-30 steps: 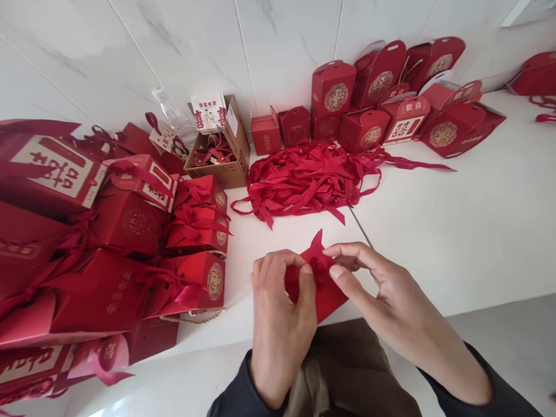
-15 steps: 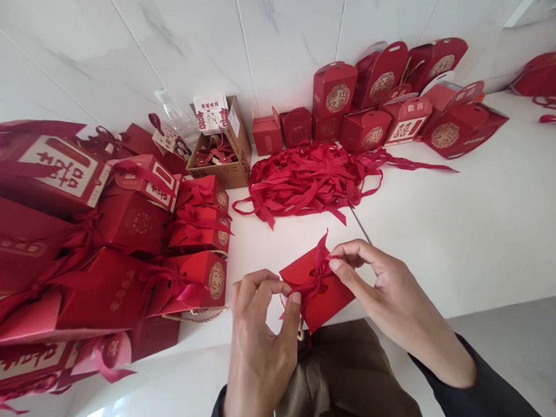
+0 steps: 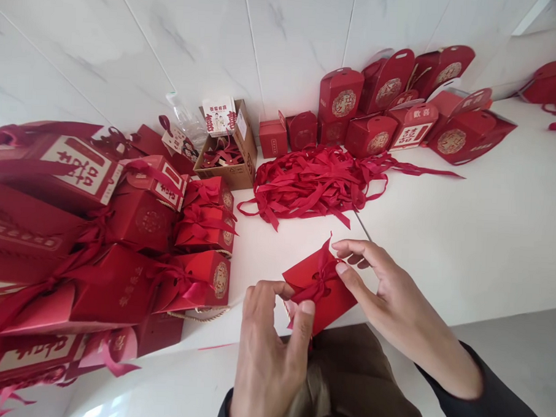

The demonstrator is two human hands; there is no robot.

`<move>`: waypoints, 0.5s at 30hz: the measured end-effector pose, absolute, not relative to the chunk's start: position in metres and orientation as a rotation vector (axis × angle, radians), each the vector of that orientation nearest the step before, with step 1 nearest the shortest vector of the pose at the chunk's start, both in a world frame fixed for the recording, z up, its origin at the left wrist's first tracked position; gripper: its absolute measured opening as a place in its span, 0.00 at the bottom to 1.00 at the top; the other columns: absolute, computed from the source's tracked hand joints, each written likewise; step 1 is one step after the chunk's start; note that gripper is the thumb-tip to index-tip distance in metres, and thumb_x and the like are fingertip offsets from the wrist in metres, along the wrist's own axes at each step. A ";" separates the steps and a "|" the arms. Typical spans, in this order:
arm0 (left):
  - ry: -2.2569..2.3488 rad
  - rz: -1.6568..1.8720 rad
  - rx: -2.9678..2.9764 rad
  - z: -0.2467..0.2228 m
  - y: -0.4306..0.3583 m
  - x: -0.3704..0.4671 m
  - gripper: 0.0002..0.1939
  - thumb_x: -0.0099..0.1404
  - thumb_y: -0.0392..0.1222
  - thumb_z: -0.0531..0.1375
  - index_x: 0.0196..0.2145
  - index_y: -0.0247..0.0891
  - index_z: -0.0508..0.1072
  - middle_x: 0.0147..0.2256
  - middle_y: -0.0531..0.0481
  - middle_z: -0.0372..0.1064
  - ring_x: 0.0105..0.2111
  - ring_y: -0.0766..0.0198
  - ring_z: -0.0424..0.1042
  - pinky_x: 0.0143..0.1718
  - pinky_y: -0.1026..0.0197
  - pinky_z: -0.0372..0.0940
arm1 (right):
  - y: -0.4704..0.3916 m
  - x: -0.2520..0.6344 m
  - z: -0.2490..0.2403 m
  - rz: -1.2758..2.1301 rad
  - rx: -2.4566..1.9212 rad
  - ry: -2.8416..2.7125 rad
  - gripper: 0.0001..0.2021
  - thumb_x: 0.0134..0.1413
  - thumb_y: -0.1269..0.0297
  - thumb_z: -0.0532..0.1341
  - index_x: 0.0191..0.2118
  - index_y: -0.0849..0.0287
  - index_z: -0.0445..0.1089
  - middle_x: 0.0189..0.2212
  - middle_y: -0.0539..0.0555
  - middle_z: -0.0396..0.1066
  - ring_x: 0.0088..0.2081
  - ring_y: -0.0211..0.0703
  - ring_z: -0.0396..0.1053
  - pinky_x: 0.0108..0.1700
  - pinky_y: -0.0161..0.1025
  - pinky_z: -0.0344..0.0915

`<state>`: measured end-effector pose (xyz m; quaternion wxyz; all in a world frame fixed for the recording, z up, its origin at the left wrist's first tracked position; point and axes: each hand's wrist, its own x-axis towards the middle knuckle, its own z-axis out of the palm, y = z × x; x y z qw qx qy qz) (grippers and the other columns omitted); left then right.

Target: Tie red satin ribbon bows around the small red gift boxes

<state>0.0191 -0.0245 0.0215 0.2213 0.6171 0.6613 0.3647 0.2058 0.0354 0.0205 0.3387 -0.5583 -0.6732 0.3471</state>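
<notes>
Left of the fingers: stacked red boxes (image 3: 113, 284). At the left hand (image 3: 272, 346): thumb and index slightly parted beside the ribbon bow (image 3: 321, 283), grip unclear. Between both hands' fingers: tied red box (image 3: 339, 304); rightward, right hand (image 3: 389, 293), fingertips parted, empty.

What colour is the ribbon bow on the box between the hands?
The ribbon bow is red; the head view shows it best.

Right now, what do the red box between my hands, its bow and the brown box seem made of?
Red box: probably smooth card, given its flat faces and crisp edges. Bow: likely soft, low-sheen fabric ribbon, from its loose creases. Brown box: apparently matte cardboard, with dull, stiff walls.
</notes>
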 end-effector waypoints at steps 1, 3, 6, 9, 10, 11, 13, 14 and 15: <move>1.823 0.990 1.741 0.022 -0.024 0.020 0.07 0.74 0.45 0.57 0.38 0.42 0.68 0.33 0.51 0.67 0.36 0.58 0.66 0.38 0.57 0.60 | 0.035 0.206 0.021 0.874 -1.442 -1.775 0.14 0.70 0.50 0.58 0.56 0.45 0.67 0.54 0.51 0.71 0.51 0.48 0.69 0.49 0.43 0.69; 1.808 0.977 1.778 0.021 -0.024 0.020 0.06 0.73 0.43 0.58 0.36 0.42 0.68 0.33 0.51 0.68 0.36 0.58 0.66 0.38 0.56 0.61 | 0.035 0.205 0.022 0.845 -1.409 -1.818 0.11 0.71 0.52 0.58 0.54 0.45 0.68 0.52 0.52 0.71 0.51 0.49 0.69 0.51 0.45 0.68; 1.791 1.012 1.747 0.021 -0.023 0.020 0.07 0.74 0.40 0.55 0.35 0.42 0.68 0.33 0.51 0.68 0.35 0.59 0.66 0.38 0.58 0.62 | 0.034 0.205 0.026 0.828 -1.382 -1.822 0.07 0.72 0.56 0.57 0.50 0.46 0.69 0.49 0.52 0.70 0.51 0.49 0.68 0.49 0.45 0.68; 1.766 1.043 1.670 0.021 -0.023 0.020 0.08 0.74 0.42 0.55 0.35 0.42 0.69 0.32 0.51 0.68 0.33 0.60 0.65 0.36 0.60 0.64 | 0.031 0.205 0.030 0.812 -1.287 -1.923 0.06 0.71 0.63 0.57 0.49 0.47 0.69 0.48 0.53 0.68 0.50 0.49 0.68 0.47 0.45 0.68; 1.758 1.052 1.628 0.021 -0.023 0.020 0.08 0.74 0.43 0.56 0.35 0.42 0.69 0.32 0.51 0.68 0.33 0.61 0.66 0.35 0.60 0.64 | 0.030 0.204 0.031 0.806 -1.225 -2.006 0.07 0.70 0.66 0.57 0.48 0.47 0.69 0.48 0.54 0.66 0.50 0.49 0.68 0.48 0.45 0.68; 1.745 1.057 1.580 0.021 -0.023 0.021 0.08 0.74 0.44 0.56 0.35 0.42 0.69 0.32 0.51 0.67 0.32 0.61 0.66 0.34 0.61 0.65 | 0.029 0.204 0.031 0.793 -1.166 -2.091 0.08 0.69 0.68 0.58 0.48 0.48 0.70 0.47 0.54 0.65 0.51 0.49 0.67 0.49 0.46 0.67; 1.707 1.053 1.459 0.021 -0.023 0.022 0.10 0.74 0.48 0.55 0.37 0.42 0.69 0.32 0.52 0.66 0.29 0.63 0.66 0.29 0.63 0.65 | 0.027 0.202 0.031 0.740 -1.087 -2.207 0.08 0.68 0.70 0.59 0.47 0.49 0.70 0.46 0.54 0.64 0.51 0.50 0.66 0.52 0.47 0.67; 1.686 1.045 1.392 0.021 -0.024 0.023 0.11 0.75 0.50 0.55 0.38 0.42 0.69 0.32 0.52 0.66 0.27 0.65 0.66 0.26 0.64 0.65 | 0.027 0.201 0.030 0.710 -1.075 -2.229 0.07 0.68 0.70 0.59 0.46 0.50 0.70 0.46 0.54 0.64 0.50 0.50 0.66 0.51 0.48 0.66; 1.672 1.040 1.332 0.020 -0.024 0.024 0.12 0.75 0.51 0.54 0.38 0.42 0.69 0.32 0.53 0.66 0.25 0.66 0.66 0.24 0.64 0.64 | 0.027 0.201 0.030 0.691 -1.077 -2.232 0.06 0.69 0.70 0.59 0.45 0.50 0.69 0.45 0.54 0.64 0.49 0.50 0.66 0.50 0.48 0.67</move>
